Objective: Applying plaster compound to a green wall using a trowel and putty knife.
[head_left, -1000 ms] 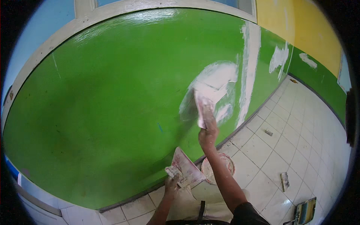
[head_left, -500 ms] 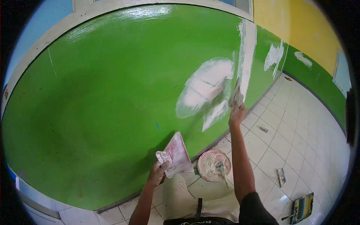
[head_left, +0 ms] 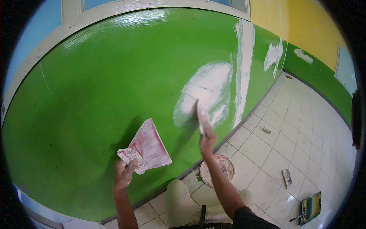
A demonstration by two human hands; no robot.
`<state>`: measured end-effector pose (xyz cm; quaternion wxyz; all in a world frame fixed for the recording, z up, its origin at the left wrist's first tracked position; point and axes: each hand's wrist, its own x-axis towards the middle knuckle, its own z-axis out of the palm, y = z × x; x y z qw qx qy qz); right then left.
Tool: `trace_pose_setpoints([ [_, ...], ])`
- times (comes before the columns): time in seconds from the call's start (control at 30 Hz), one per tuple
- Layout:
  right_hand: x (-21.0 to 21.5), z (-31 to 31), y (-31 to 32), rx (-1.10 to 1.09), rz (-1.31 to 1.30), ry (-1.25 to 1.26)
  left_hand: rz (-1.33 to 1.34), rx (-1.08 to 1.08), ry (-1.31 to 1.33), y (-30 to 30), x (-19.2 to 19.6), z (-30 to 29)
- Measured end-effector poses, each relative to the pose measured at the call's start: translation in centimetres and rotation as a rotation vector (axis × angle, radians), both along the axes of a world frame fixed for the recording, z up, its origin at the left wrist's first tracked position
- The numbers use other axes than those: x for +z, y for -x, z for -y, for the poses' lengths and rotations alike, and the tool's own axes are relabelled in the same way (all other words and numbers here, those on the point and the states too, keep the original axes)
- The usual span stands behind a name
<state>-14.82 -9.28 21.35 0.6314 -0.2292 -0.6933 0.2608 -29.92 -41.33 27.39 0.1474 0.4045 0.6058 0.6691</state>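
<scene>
My left hand (head_left: 125, 173) grips the handle end of a wide triangular putty spreader (head_left: 154, 147), its face smeared white and pink. It is held up in front of the green wall (head_left: 95, 95), left of my knees. My right hand (head_left: 207, 143) is closed on a putty knife (head_left: 202, 118), seen nearly edge-on. That knife's tip overlaps the lower part of a white oval putty patch (head_left: 209, 82); whether it touches the wall I cannot tell. A vertical white putty strip (head_left: 245, 61) runs down the wall to the right of the patch.
Below my right forearm a round tub (head_left: 233, 168) of putty with a tool in it stands on the tiled floor (head_left: 255, 160). Farther right lie a small block (head_left: 266, 130), another block-like piece (head_left: 287, 178) and a paint tray (head_left: 310, 208). More white patches (head_left: 273, 55) mark the wall.
My right hand has moved left and down, from the strip's lower end to the oval patch. My left hand has gone left and up with its spreader. The patch's lower part looks more spread out.
</scene>
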Motion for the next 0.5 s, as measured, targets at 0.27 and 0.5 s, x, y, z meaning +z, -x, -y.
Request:
trace_pose_setpoints([
  [0.27,-2.5,14.6,1.9,0.111,-0.029,0.089,0.235,-0.034,-0.258,0.1,-1.2,0.1],
  [0.5,-3.1,10.6,-7.5,0.662,-0.358,0.813,0.633,-0.029,-0.402,-5.4,-1.7,0.3],
])
